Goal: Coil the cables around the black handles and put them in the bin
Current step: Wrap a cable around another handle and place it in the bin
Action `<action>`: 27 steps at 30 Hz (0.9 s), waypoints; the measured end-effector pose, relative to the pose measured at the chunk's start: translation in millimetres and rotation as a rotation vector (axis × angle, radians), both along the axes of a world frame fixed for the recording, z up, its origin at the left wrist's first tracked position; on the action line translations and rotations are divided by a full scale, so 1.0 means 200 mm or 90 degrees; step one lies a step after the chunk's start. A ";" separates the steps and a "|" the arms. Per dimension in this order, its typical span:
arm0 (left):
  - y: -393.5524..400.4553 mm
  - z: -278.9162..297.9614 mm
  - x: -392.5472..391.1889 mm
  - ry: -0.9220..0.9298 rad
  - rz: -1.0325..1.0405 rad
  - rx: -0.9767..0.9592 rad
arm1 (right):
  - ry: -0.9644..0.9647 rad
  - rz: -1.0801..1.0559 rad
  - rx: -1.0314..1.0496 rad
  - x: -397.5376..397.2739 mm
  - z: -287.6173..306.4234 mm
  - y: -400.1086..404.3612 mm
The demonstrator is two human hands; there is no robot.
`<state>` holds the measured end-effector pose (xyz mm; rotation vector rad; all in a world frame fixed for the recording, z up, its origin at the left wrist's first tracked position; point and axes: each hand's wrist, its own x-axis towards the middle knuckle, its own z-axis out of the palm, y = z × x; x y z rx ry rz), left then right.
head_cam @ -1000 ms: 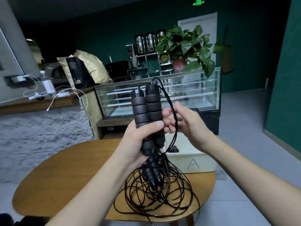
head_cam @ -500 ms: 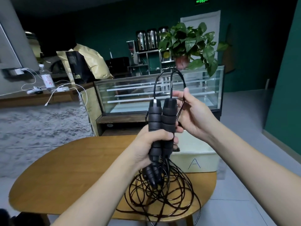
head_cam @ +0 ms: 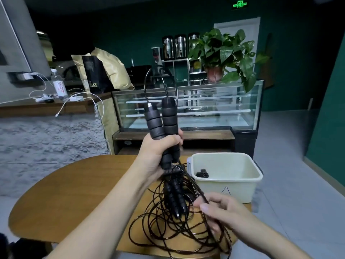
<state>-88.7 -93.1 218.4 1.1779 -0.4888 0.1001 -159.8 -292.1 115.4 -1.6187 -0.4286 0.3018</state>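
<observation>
- Two black ribbed foam handles (head_cam: pixel 162 126) stand upright, gripped in the left hand (head_cam: pixel 158 152)
- Thin black cable (head_cam: pixel 188 181) pinched by the right hand (head_cam: pixel 222 210) above the wooden desk (head_cam: pixel 74 193)

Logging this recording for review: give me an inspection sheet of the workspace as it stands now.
Surface: rounded wooden table.
Job's things: two black handles held upright together; another pair of handles lying on the table; white bin at the table's far right, something dark inside.
Clutter: nothing seen on the table.
Grippers: left hand grips the raised handles; right hand pinches a cable.
Cables: black cables in loose tangled loops on the table, one loop above the raised handles.
Surroundings: glass display case, potted plant, water bottle on a counter.
</observation>
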 end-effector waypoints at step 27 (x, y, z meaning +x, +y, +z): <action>-0.07 -0.14 -0.04 0.228 -0.297 -0.090 | -0.556 -0.454 -0.124 0.45 0.54 0.00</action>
